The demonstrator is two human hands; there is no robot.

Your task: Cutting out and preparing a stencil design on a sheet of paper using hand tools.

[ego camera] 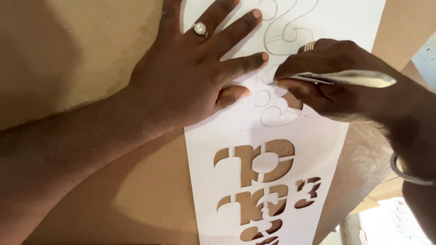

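Note:
A long white paper strip [299,136] lies on a brown board [91,54]. Its near part has several curly shapes cut out, showing the board through the holes [259,163]. Farther up, pencil outlines [286,31] of similar shapes are drawn on it. My left hand [190,77], with a ring on one finger, lies flat with fingers spread and presses the strip down. My right hand [336,77] grips a thin silvery blade [349,78]; the blade tip touches the paper at a drawn outline, just beside my left fingertips.
The board's right edge [363,181] runs diagonally at the right, with pale floor and scraps [390,222] below it. A thin bangle [404,174] circles my right wrist. A shadow falls over the board at the left.

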